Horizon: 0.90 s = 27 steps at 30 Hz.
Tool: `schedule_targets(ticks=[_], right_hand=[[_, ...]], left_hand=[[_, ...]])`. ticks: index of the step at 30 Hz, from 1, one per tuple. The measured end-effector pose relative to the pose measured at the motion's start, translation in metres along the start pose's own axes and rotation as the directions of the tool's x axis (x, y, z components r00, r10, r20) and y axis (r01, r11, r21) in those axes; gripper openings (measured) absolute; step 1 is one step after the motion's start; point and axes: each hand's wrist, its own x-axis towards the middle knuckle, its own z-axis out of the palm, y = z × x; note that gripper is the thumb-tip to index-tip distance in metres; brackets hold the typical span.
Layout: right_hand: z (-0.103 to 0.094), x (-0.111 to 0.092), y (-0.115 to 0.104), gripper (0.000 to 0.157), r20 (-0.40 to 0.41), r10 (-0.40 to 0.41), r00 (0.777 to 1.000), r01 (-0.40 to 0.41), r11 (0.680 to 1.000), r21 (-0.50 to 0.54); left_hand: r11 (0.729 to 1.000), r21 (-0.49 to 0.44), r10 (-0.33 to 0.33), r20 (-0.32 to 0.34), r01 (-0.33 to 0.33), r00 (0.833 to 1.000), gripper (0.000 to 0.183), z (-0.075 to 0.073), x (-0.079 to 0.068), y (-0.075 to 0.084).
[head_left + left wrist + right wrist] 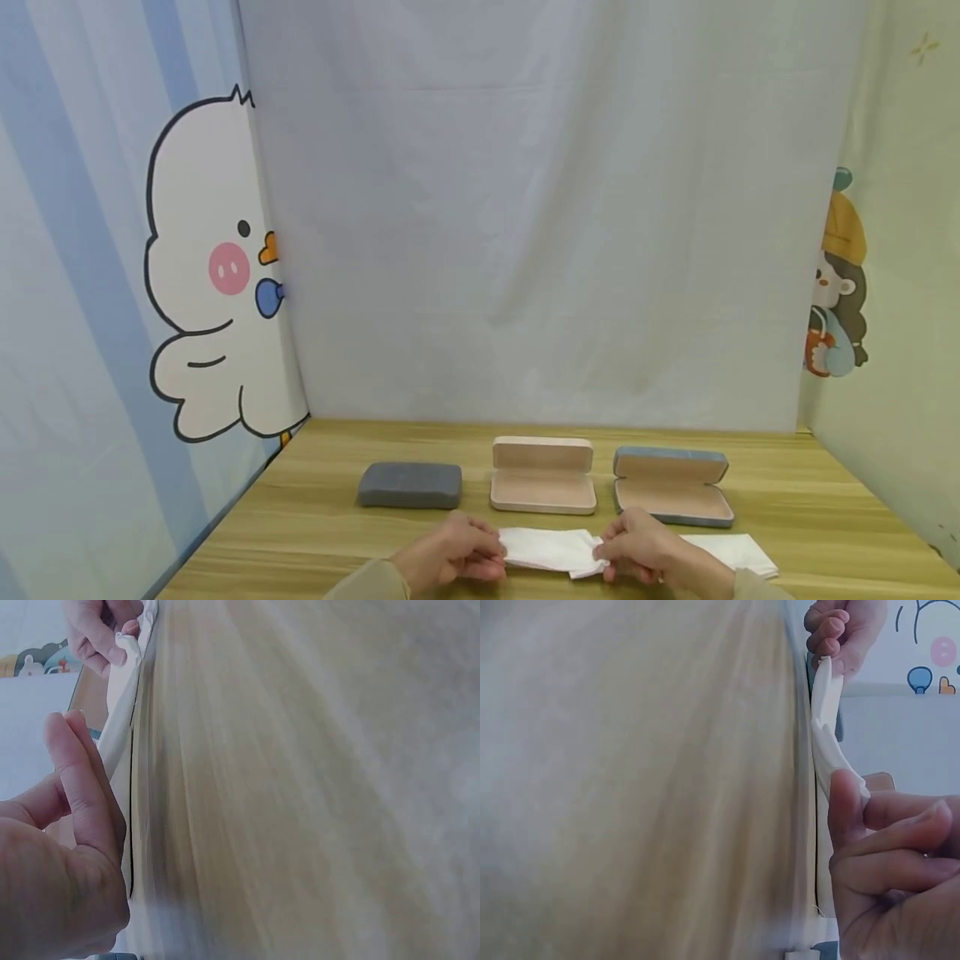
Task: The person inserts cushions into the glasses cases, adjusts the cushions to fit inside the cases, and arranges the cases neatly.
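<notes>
A folded white cloth (547, 549) is stretched between both hands, low over the front of the table. My left hand (456, 547) pinches its left end. At the other end, my right hand (637, 546) pinches a corner between thumb and forefinger, clearly so in the right wrist view, where the cloth (827, 742) runs up to the left hand (851, 637). Just behind the hands stand an open pale pink glasses case (543, 492) and an open blue-grey glasses case (675, 498) with a pinkish lining. Whether the cloth touches the table is unclear.
A closed dark grey glasses case (411, 485) lies at the left. Another white cloth (735, 553) lies flat at the right, partly behind the right wrist. The wooden table (810, 492) ends at a grey curtain (525, 250), with printed curtains on both sides.
</notes>
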Motion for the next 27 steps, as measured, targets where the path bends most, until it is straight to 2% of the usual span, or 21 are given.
schedule_targets(ticks=[4,8,15,19,24,27], right_hand=[[-0.005,-0.001,-0.002,0.016,0.022,0.014,1.000,-0.014,1.000,0.023],[-0.010,-0.001,-0.005,0.016,0.024,0.023,0.999,-0.023,1.000,0.006],[-0.017,0.002,-0.003,0.017,0.047,-0.003,0.999,0.003,1.000,0.008],[-0.019,0.005,-0.002,0.016,0.055,-0.009,0.998,0.008,1.000,0.021],[-0.021,0.009,-0.003,0.018,0.061,-0.014,0.998,0.013,1.000,0.021],[-0.023,0.013,-0.005,0.018,0.054,-0.017,0.998,0.017,1.000,0.012]], left_hand=[[0.999,-0.032,0.006,0.002,-0.006,1.000,0.013,0.000,0.002,0.000],[0.999,-0.051,-0.002,0.008,0.003,1.000,0.012,-0.001,0.005,0.002],[0.997,-0.077,0.009,0.015,-0.008,1.000,0.010,-0.004,0.010,0.006],[0.997,-0.073,-0.003,0.026,0.005,1.000,0.012,-0.005,0.012,0.010],[0.997,-0.071,-0.010,0.027,0.012,1.000,0.004,-0.008,0.014,0.014],[0.998,-0.069,-0.003,0.027,0.005,1.000,0.010,-0.011,0.017,0.018]])
